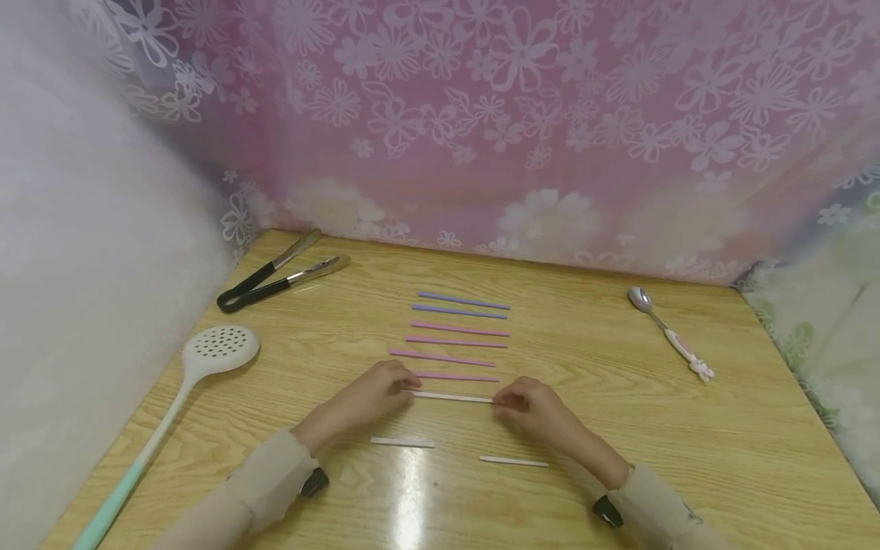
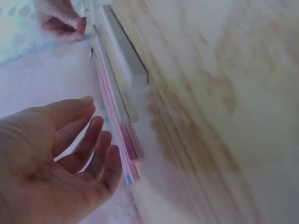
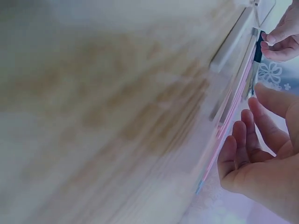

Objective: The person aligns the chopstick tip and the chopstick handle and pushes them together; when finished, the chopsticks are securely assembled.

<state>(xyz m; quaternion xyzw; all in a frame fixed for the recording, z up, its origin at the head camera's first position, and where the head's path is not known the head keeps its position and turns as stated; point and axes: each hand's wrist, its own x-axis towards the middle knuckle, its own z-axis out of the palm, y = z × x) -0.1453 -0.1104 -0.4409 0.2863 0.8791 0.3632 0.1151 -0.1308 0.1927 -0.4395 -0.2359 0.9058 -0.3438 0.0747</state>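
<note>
A long white stick [image 1: 454,396] lies crosswise on the wooden table in the head view. My left hand [image 1: 378,391] is at its left end and my right hand [image 1: 535,406] at its right end. In the left wrist view, the fingers of my left hand [image 2: 70,154] are loosely bent, with nothing seen between them. The right wrist view shows my right hand [image 3: 266,144] likewise relaxed, thumb apart from the fingers. Just beyond are pink sticks [image 1: 457,343] and two blue sticks [image 1: 461,312] in rows. Nearer me lie two short white sticks, one left [image 1: 402,442] and one right [image 1: 513,461].
Black-handled tongs [image 1: 275,279] lie at the back left. A slotted skimmer [image 1: 165,420] with a mint handle runs along the left edge. At the right is a spoon [image 1: 667,328] with a rabbit handle. Flowered cloth [image 1: 481,153] hangs behind the table [image 1: 722,458].
</note>
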